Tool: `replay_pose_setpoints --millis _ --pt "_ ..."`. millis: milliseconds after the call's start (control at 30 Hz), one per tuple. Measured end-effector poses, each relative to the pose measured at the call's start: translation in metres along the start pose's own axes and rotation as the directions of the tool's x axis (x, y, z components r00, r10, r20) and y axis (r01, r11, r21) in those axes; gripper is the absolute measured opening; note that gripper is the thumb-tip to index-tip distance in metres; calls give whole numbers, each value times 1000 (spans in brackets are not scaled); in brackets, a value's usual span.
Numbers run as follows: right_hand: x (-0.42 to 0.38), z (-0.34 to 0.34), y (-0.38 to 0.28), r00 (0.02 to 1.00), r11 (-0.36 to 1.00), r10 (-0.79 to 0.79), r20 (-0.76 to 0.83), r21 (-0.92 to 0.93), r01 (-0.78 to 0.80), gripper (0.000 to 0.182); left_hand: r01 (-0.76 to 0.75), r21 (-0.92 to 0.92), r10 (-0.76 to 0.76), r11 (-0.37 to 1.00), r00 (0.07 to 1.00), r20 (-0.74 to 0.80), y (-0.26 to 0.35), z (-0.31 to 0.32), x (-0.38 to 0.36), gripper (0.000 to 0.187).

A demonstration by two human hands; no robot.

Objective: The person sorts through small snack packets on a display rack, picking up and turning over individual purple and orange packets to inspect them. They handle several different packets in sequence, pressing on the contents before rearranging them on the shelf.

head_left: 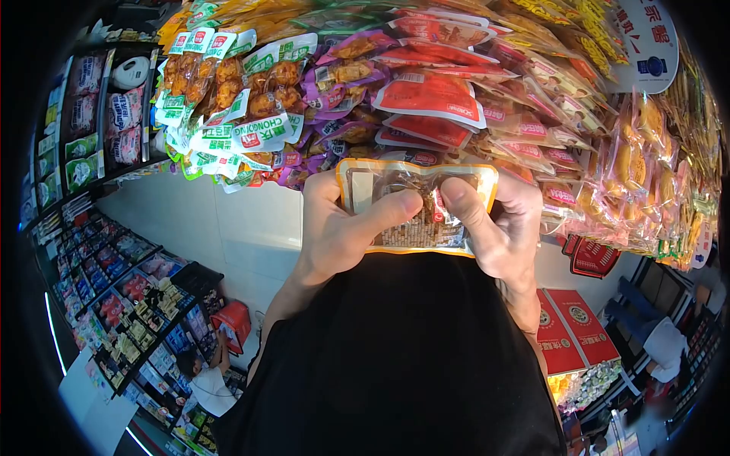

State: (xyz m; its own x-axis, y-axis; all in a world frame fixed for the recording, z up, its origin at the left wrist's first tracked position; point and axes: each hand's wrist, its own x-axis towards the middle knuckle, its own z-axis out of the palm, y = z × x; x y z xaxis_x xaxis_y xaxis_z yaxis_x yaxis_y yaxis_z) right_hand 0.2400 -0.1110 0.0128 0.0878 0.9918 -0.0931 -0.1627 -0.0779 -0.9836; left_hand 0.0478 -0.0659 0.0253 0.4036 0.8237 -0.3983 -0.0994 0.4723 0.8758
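Observation:
A clear snack packet with an orange-yellow border and printed text is held flat in front of my black top. My left hand grips its left side, thumb pressed across the front. On the other side my right hand holds the right edge, its thumb also on the front near a small red mark. The fingers of both hands are hidden behind the packet. Just beyond it lie stacked red packets, purple packets and white-and-green packets with brown pieces inside.
More pink-labelled packets and clear bags fill the display on the right, beneath a white sign. Shelves of goods stand left, near a crouching person. Red boxes and a red basket are at right.

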Motion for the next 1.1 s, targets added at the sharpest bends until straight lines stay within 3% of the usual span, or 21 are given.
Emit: replay_pose_setpoints --millis 133,233,333,400,533,733,833,933,1100 --pt "0 -3 2 1000 999 -16 5 -29 17 15 -18 16 19 1000 1000 -22 4 4 1 24" --pt "-1 0 1 996 995 90 -11 -48 -90 18 -43 73 43 996 999 -4 -7 -10 3 30" --pt "1 4 4 997 999 43 -56 -3 -43 21 -27 -18 27 999 999 -17 -4 -11 2 36" --pt "0 -1 -1 990 991 129 -49 32 -128 24 -67 -1 67 998 998 -1 -11 -16 1 38" --pt "3 5 2 991 999 17 -133 40 -12 26 -173 57 172 983 985 25 -16 -17 -1 38" --pt "-4 -5 -4 985 986 142 95 78 -150 25 -176 -78 168 981 980 -105 -18 -15 -7 31" --pt "2 -2 -5 944 990 106 313 -119 -72 21 -184 -75 175 980 977 -120 -15 -14 -10 29" --pt "1 2 -5 948 983 178 262 -82 -162 19 -198 -77 187 977 973 -137 -16 -14 -13 30" --pt "-1 9 -1 966 994 110 235 -31 -106 17 -233 -123 219 965 969 -113 -22 -25 -13 35"
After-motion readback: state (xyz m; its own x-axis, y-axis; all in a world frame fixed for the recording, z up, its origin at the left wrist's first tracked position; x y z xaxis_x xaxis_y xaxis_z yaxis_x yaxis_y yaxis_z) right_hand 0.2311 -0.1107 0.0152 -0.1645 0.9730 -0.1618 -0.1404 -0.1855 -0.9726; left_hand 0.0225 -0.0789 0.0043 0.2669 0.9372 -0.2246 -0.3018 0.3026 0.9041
